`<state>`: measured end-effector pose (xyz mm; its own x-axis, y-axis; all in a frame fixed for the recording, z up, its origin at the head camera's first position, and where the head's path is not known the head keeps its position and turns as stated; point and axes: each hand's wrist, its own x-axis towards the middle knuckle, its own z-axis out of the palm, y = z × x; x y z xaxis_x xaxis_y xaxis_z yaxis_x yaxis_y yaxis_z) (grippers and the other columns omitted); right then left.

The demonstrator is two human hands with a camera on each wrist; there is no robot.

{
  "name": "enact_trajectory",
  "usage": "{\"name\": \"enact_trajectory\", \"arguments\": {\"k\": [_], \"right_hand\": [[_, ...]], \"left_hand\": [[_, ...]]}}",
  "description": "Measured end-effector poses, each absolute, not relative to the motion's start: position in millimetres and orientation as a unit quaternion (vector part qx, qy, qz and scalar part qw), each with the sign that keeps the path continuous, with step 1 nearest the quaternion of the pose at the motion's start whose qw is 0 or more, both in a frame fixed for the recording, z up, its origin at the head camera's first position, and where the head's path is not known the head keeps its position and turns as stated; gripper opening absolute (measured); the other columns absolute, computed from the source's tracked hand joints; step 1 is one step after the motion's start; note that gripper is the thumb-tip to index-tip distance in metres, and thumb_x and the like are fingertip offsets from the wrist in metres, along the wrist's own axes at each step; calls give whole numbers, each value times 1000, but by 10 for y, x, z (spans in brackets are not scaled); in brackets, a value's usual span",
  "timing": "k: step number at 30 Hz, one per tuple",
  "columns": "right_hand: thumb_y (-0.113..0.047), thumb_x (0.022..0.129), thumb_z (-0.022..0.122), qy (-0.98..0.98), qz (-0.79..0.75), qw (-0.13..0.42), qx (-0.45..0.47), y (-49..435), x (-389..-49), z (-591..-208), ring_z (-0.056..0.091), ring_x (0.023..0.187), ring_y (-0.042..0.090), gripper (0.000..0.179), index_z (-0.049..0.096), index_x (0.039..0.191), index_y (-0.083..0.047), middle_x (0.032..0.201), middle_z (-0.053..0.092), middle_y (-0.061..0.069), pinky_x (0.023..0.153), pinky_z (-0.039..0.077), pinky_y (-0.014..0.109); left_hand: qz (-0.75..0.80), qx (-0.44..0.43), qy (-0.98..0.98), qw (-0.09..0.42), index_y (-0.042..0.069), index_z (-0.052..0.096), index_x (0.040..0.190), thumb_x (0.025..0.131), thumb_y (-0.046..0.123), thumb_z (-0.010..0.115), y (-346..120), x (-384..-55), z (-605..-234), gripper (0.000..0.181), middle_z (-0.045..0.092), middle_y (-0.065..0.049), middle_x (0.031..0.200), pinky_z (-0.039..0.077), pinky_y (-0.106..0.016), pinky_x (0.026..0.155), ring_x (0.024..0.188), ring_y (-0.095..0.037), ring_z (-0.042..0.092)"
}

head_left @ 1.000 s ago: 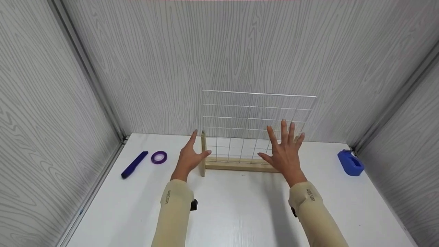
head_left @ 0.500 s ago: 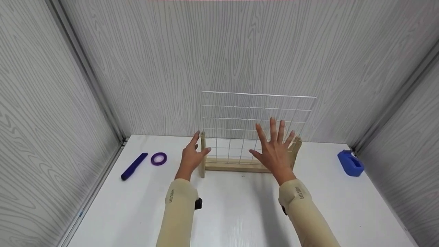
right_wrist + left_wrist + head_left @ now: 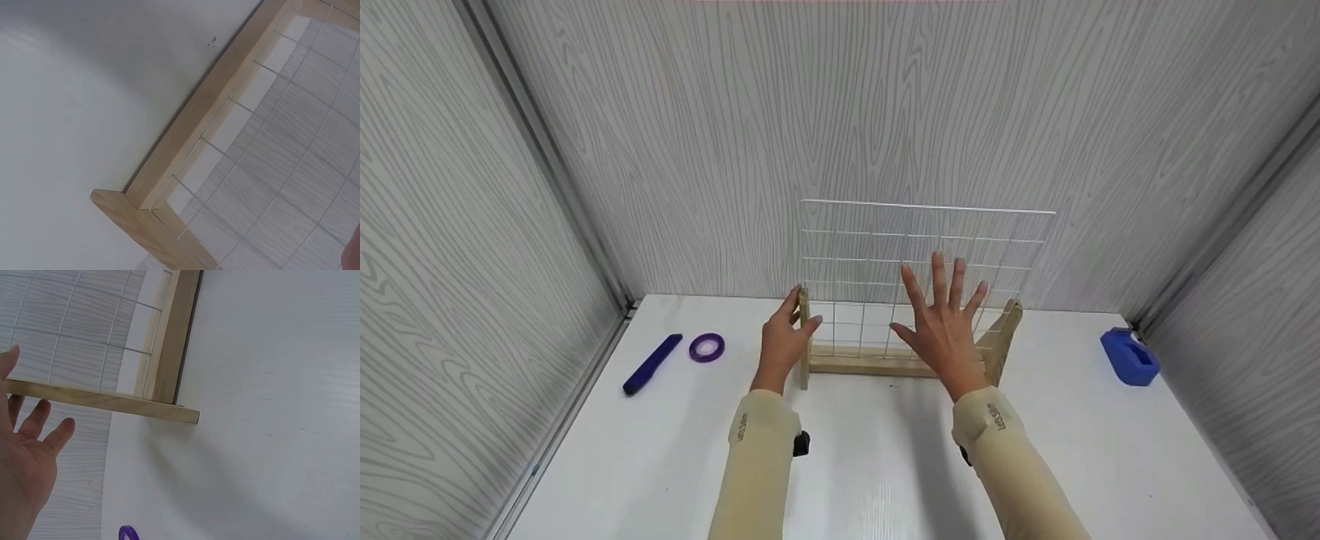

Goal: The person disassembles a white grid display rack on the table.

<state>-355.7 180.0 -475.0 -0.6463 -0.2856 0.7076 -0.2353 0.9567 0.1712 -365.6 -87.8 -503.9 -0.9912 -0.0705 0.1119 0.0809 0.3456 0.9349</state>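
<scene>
A white wire grid [image 3: 928, 207] stands upright in a wooden stand [image 3: 877, 366] near the back wall. My left hand [image 3: 781, 346] is at the stand's left side piece [image 3: 107, 400], thumb on the grid's side and the other fingers on the outer side; in the left wrist view these fingers are spread and apart from the wood. With fingers spread wide, my right hand [image 3: 946, 339] is raised before the right half of the grid, holding nothing. Only a bit of the right hand [image 3: 351, 253] shows in the right wrist view.
On the white table [image 3: 855, 465], a dark purple, long flat object [image 3: 652, 365] and a purple ring-shaped roll [image 3: 707, 348] lie on the left. A blue tape dispenser [image 3: 1130, 358] sits at the far right. Grey wood-grain panels [image 3: 870, 97] enclose the table at the back and sides.
My right hand has moved left across the grid, uncovering the stand's right side piece. The left hand has shifted slightly right, its fingers coming round the left side piece.
</scene>
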Motion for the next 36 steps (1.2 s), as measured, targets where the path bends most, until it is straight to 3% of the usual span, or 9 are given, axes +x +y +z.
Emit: {"name": "enact_trajectory", "arguments": {"k": [8, 15, 22, 36], "right_hand": [[-64, 78, 79, -909, -36, 394, 135, 1690, -3623, -4751, 13, 152, 53, 122, -5, 162, -37, 167, 5, 19, 108, 15, 86], [-58, 80, 81, -913, -36, 390, 112, 1674, -3665, -4747, 12, 152, 52, 115, 3, 162, -37, 168, 1, 18, 108, 12, 87], [-56, 78, 83, -910, -40, 395, 114, 1675, -3698, -4762, 14, 152, 52, 112, 11, 161, -39, 168, 4, 17, 107, 15, 86], [-59, 79, 81, -907, -63, 397, 123, 1639, -3807, -4717, 11, 154, 48, 111, 10, 162, -37, 166, 10, 17, 108, 17, 85]], "left_hand": [[-580, -1, -811, 80, 20, 31, 161, 100, 26, 67, -887, -3683, -5018, 70, 40, -7, 162, 44, -46, 114, 144, -33, 46], [-575, -4, -812, 101, 22, 39, 158, 102, 27, 64, -863, -3701, -4986, 62, 48, -10, 157, 49, -42, 110, 139, -33, 53], [-557, -11, -822, 120, 21, 43, 156, 103, 33, 60, -871, -3713, -5021, 56, 51, -11, 154, 50, -41, 109, 135, -30, 57], [-557, 3, -821, 127, 26, 47, 153, 104, 33, 59, -865, -3712, -5012, 51, 55, -9, 150, 51, -43, 107, 132, -29, 59]]}}
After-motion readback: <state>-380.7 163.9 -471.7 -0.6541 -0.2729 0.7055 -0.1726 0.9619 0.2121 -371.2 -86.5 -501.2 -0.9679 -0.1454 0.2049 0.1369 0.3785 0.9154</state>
